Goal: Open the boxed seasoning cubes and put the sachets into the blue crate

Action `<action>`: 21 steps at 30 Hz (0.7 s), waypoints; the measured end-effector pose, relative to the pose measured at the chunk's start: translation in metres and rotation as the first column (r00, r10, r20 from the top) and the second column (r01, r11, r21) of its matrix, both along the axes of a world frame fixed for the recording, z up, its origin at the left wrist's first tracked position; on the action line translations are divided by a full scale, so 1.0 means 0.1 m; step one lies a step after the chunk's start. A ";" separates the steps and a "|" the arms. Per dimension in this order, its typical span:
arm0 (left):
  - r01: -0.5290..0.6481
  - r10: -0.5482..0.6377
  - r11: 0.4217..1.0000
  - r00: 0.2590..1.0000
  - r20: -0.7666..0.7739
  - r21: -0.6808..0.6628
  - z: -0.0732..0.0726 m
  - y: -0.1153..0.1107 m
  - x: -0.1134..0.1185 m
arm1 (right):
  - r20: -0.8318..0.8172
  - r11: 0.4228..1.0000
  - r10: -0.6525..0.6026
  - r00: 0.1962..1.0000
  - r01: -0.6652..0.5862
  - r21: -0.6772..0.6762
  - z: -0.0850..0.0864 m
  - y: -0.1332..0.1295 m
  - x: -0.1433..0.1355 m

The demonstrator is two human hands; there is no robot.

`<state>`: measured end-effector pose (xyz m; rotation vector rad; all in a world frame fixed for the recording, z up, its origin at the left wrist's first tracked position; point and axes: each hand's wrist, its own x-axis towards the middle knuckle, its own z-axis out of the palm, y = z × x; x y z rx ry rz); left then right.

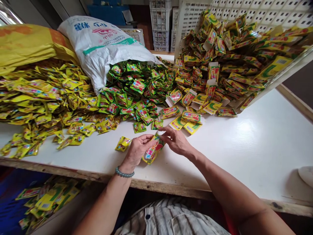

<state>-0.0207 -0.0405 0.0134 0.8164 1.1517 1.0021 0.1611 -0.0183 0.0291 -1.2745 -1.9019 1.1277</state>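
Mid-frame, the left hand (137, 150) holds a yellow-and-green printed cardboard box (150, 155), tilted; the right hand (178, 141) curls at its upper end, its grip unclear. This looks like filling or closing; next, the box needs steadying while its flaps are aligned.

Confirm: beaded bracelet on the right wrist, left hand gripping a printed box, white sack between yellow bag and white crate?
Wrong wrist: the head view shows the beaded bracelet on the left one. The rest holds: left hand gripping a printed box, white sack between yellow bag and white crate.
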 end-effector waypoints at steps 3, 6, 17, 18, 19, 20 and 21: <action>-0.043 0.043 0.999 0.998 0.042 -0.009 -0.01 0.01 0.00 | -0.079 0.998 -0.047 0.996 0.049 0.031 0.02 -0.05 -0.07; -0.067 0.066 0.997 0.997 0.040 0.026 -0.01 0.01 0.00 | -0.034 0.994 -0.008 0.999 0.012 0.108 0.02 -0.10 -0.15; -0.187 0.183 0.970 0.982 0.038 0.155 0.05 0.02 0.02 | -0.348 0.991 -0.112 0.931 0.078 -0.111 -0.11 -0.06 -0.16; -0.147 0.142 0.978 0.989 0.044 0.145 0.05 0.01 0.01 | -0.376 0.984 -0.093 0.922 0.028 -0.175 -0.13 -0.07 -0.18; -0.105 0.099 0.985 0.994 0.048 0.134 0.04 0.01 0.00 | -0.401 0.973 -0.091 0.912 -0.005 -0.231 -0.15 -0.08 -0.20; -0.066 0.060 0.990 0.997 0.051 0.124 0.04 0.00 0.00 | -0.419 0.960 -0.102 0.902 -0.020 -0.278 -0.16 -0.09 -0.22; -0.033 0.027 0.992 0.998 0.053 0.118 0.03 0.00 -0.01 | -0.431 0.948 -0.125 0.894 -0.021 -0.318 -0.17 -0.10 -0.22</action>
